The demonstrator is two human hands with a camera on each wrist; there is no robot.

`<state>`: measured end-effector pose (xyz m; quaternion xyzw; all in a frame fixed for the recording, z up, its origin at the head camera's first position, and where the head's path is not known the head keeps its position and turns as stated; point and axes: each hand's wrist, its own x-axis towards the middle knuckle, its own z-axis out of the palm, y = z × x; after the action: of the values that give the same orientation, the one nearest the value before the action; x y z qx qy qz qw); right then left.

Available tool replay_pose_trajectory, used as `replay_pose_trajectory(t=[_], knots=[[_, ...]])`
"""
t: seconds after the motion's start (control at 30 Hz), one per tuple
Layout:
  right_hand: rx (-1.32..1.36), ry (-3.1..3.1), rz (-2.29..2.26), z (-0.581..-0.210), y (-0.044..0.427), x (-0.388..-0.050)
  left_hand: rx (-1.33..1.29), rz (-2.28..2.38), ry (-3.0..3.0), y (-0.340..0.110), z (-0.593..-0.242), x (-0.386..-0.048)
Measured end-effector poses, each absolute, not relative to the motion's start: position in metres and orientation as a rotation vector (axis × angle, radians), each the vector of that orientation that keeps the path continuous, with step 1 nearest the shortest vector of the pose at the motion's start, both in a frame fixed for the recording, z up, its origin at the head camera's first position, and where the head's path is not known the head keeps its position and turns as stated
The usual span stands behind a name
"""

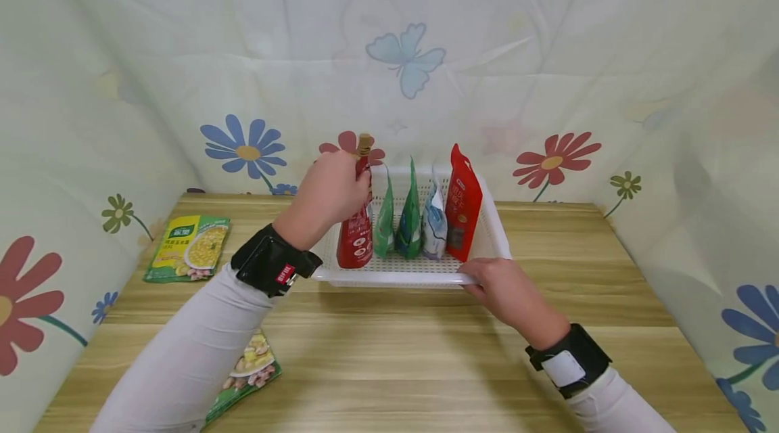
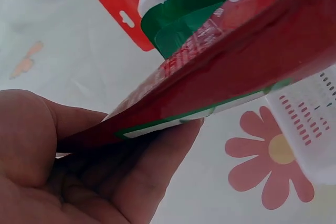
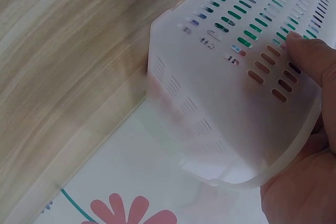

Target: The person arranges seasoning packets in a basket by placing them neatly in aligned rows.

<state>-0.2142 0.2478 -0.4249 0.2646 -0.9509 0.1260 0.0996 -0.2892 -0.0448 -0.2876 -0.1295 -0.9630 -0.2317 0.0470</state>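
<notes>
Left hand (image 1: 331, 193) pinches the dark red pouch (image 1: 356, 241) up top, probably keeping it upright at the white basket's (image 1: 402, 277) left end; right hand (image 1: 504, 289) grips near-right rim (likely steadying).

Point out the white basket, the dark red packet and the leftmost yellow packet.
White basket (image 1: 392, 277): head view, front rim.
Dark red packet (image 1: 356, 237): head view, lower half.
Leftmost yellow packet (image 1: 187, 249): head view, printed front.

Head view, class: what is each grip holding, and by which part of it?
Left grip: dark red pouch, by its upper part. Right grip: white perforated basket, by its rim at the near right corner.
</notes>
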Motion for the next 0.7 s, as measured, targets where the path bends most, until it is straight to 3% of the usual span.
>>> replay_pose_trajectory(t=[0.7], knots=[[0.757, -2.828, 0.383, -0.425, 0.247, -0.213, -0.265, -0.679, -3.212, -0.039, -0.298, -0.326]])
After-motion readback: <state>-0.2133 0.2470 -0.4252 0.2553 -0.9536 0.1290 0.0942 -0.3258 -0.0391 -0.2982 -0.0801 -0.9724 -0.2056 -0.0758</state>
